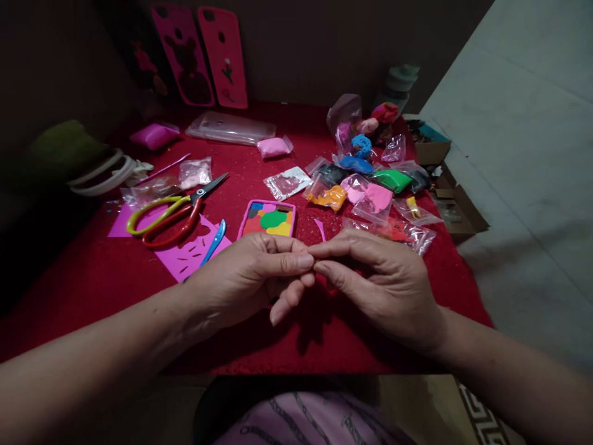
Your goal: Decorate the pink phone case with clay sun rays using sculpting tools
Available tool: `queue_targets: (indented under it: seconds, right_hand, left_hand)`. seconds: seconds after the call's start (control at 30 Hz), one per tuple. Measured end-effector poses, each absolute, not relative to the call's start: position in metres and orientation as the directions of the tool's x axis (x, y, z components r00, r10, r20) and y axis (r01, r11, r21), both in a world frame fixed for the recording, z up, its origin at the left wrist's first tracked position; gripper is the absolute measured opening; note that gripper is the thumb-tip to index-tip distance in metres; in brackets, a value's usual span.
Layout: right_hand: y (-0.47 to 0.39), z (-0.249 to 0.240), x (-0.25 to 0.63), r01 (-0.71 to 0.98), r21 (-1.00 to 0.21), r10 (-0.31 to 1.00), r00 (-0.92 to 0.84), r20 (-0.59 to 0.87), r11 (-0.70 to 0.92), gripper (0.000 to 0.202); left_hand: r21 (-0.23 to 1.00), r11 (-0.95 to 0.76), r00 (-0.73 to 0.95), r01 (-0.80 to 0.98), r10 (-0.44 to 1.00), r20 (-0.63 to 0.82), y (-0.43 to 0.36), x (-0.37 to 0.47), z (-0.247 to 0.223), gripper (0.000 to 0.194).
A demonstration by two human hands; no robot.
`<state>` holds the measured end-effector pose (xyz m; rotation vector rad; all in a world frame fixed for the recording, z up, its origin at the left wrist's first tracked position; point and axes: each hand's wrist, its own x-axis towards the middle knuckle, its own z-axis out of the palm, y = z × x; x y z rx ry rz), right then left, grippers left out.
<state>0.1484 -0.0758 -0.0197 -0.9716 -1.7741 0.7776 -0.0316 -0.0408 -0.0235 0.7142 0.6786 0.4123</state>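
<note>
My left hand [259, 269] and my right hand [380, 278] meet above the front of the red cloth, fingertips nearly touching. Thumb and fingers are pinched together on each; whatever lies between them is too small to make out. Just behind my left hand lies a pink-rimmed phone case [273, 220] filled with coloured clay patches, its lower part hidden by that hand. A thin pink strip [320, 229] rests beyond the fingertips. Left of the case is a blue cutter [215, 242] on a cut pink sheet [183, 256].
Scissors [173, 219] with yellow and red handles lie at left. Clay bags, among them an orange one [330, 196] and a green one [393, 180], crowd the back right. Clear cases [231, 128] lie behind; two pink cases lean upright. Boxes [456, 204] stand beyond the right edge.
</note>
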Motion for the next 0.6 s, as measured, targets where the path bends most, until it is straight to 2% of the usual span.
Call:
queue_targets:
  seconds: [0.17, 0.3, 0.43, 0.6]
  right_hand:
    - [-0.074, -0.02, 0.147, 0.008, -0.996, 0.975, -0.207, 0.08, 0.083, 0.01]
    - [-0.072, -0.022, 0.147, -0.18, -0.963, 0.961, -0.229, -0.158, -0.201, 0.01]
    - [-0.072, -0.025, 0.146, -0.218, -0.947, 0.954, -0.235, -0.184, -0.237, 0.011]
    - [-0.074, -0.03, 0.145, -0.14, -0.982, 0.976, -0.197, -0.097, -0.126, 0.012]
  left_hand:
    - [0.706, 0.698, 0.719, -0.123, 0.553, -0.421, -0.039, -0.032, -0.023, 0.022]
    - [0.706, 0.695, 0.725, -0.137, 0.556, -0.407, -0.038, -0.033, -0.022, 0.021]
    - [0.711, 0.688, 0.729, -0.145, 0.56, -0.393, -0.039, -0.033, -0.023, 0.02]
    - [0.732, 0.666, 0.732, -0.144, 0.57, -0.375, -0.04, -0.032, -0.026, 0.017]
